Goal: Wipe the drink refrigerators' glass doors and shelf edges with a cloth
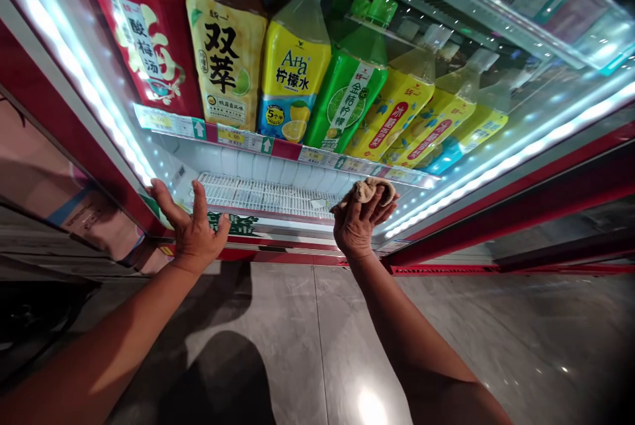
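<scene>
My right hand (360,223) is closed on a bunched beige cloth (370,191), which lies close to the front edge of the drinks shelf, on the right side of the fridge opening. At the left, my left hand (193,227) has its fingers spread and holds nothing; it is near the lit left side of the frame. Between the two hands shows a white wire rack (262,193) at the bottom of the fridge. Above it, a price strip (231,136) runs along the edge of the bottle shelf.
On the shelf stand several large drink bottles, among them a red one (153,35), a yellow-and-blue lemon one (295,75) and a green one (352,88). LED strips (526,160) light both sides. Grey floor tiles (297,346) lie below the red frame. Boxes (74,193) stand at the left.
</scene>
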`<state>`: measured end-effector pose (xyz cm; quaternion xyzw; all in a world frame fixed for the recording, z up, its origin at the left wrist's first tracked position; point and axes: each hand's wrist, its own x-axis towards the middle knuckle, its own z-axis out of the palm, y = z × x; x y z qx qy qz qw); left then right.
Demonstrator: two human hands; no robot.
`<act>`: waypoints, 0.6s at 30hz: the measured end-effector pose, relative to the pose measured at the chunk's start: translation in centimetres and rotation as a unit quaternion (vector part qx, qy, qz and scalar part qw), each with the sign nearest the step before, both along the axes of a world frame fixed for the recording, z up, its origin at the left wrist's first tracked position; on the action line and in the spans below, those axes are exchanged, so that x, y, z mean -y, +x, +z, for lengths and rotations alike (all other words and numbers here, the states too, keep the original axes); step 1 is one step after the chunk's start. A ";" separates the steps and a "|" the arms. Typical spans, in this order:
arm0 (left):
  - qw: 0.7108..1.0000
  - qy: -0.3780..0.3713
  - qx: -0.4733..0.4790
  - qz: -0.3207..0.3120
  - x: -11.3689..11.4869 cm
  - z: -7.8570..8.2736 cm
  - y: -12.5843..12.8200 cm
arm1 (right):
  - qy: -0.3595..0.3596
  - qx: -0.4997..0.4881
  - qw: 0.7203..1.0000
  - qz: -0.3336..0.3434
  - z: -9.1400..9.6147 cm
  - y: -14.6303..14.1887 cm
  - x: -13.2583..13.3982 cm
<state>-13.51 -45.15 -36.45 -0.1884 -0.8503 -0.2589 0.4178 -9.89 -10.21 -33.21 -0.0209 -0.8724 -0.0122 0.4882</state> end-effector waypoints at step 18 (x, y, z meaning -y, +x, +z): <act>0.999 0.008 0.030 -0.016 0.3 -0.5 0.1 | 0.061 -0.021 0.998 0.011 0.9 -1.3 5.1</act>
